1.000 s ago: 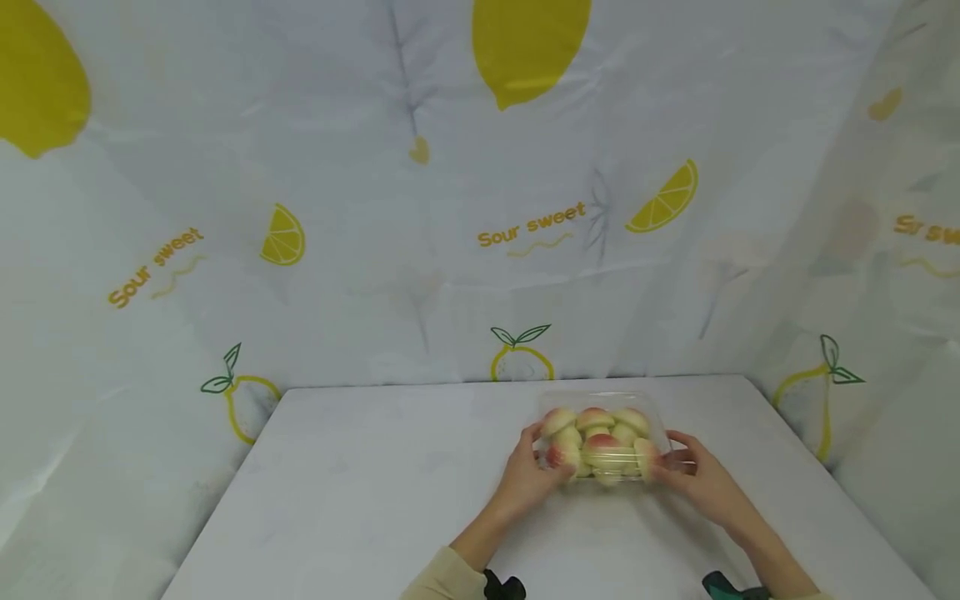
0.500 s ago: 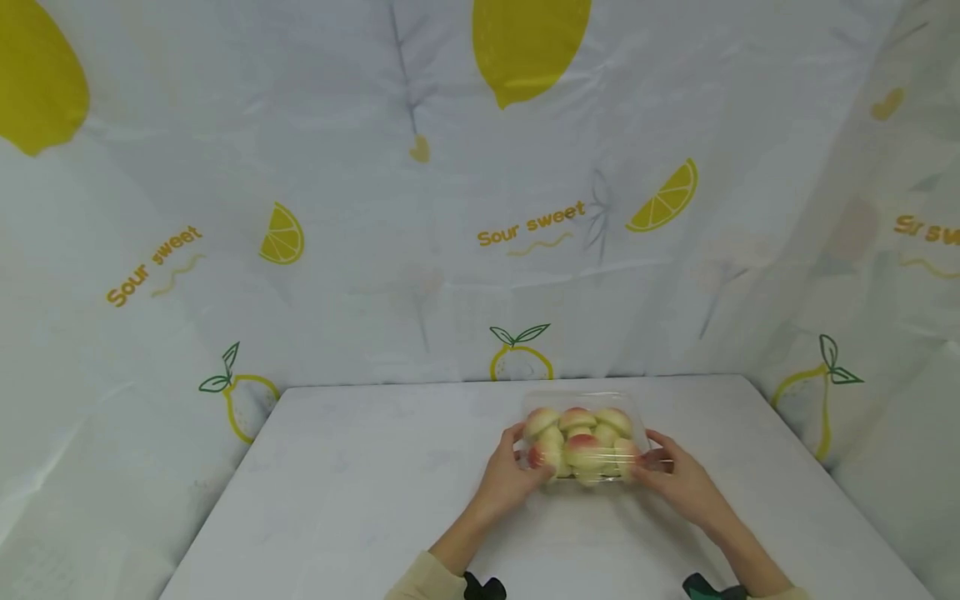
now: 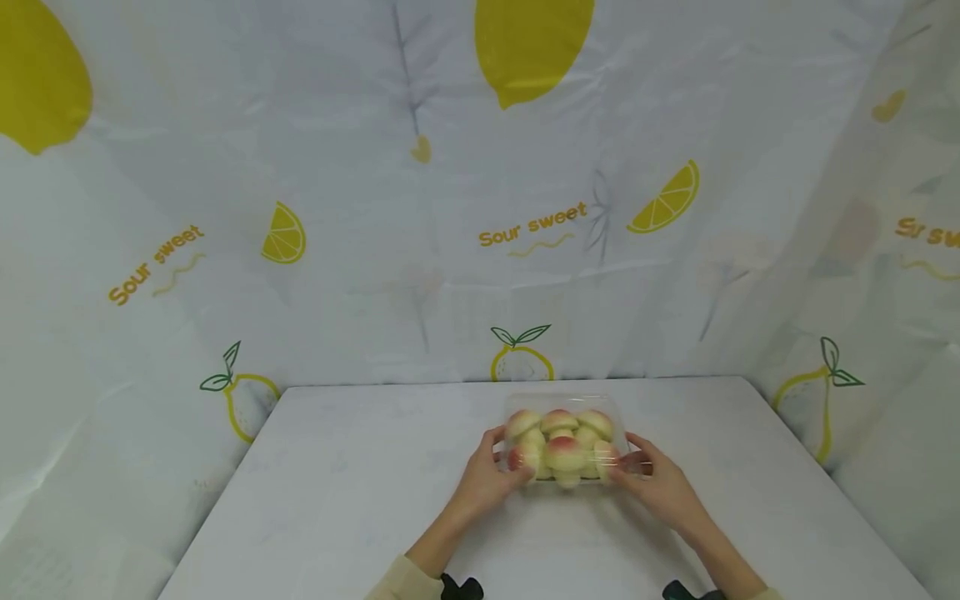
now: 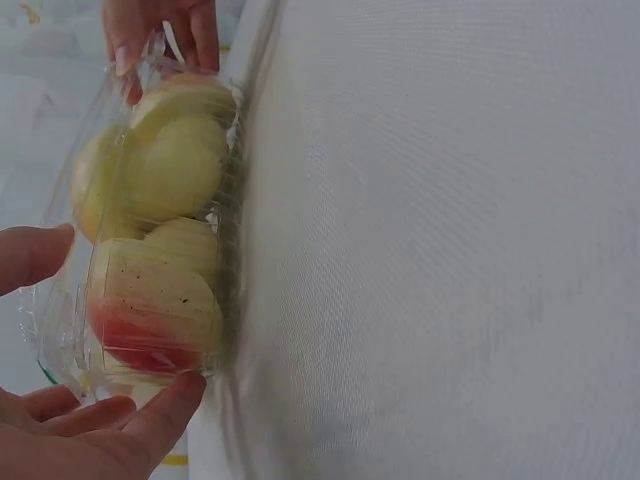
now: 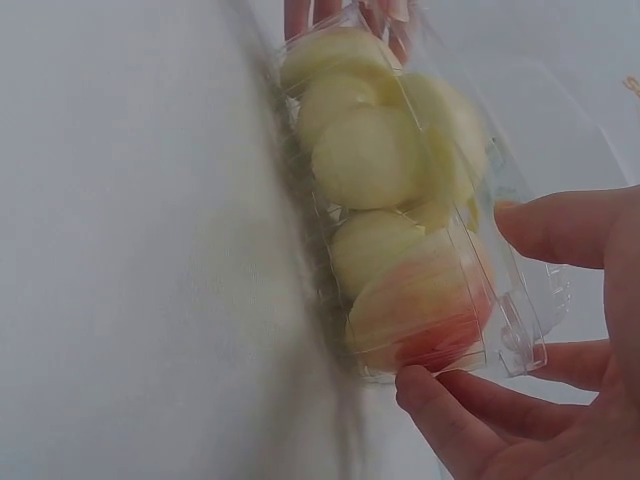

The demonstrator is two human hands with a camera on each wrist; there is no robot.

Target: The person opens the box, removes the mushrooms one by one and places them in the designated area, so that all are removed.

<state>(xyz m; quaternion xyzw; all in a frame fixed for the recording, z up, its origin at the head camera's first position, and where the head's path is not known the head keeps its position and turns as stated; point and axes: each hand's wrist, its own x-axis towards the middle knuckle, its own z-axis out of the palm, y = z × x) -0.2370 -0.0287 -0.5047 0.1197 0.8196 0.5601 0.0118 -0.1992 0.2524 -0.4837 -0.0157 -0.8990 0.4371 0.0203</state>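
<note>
A clear plastic clamshell box (image 3: 562, 403) is held between both hands, close over the white table. Through its walls show several mushroom-shaped pieces (image 3: 566, 454), pale yellow-green with red blushes on their caps. My left hand (image 3: 483, 479) grips the box's left end, thumb at the near side and fingers around the end and low edge. At the opposite end, my right hand (image 3: 662, 487) holds it likewise. Small dark specks dot one red-blushed piece (image 4: 155, 300) in the left wrist view. The right wrist view shows the fingers (image 5: 450, 420) under the box's lower corner.
The white tabletop (image 3: 360, 483) extends to both sides and in front of the box. Behind it hangs a white lemon-print curtain (image 3: 360, 292), which also runs along the right side. Dark wrist straps (image 3: 461, 587) sit on both forearms.
Both hands have carried the box to the left across the table, keeping the same grip on its ends. The pieces inside travel along with it.
</note>
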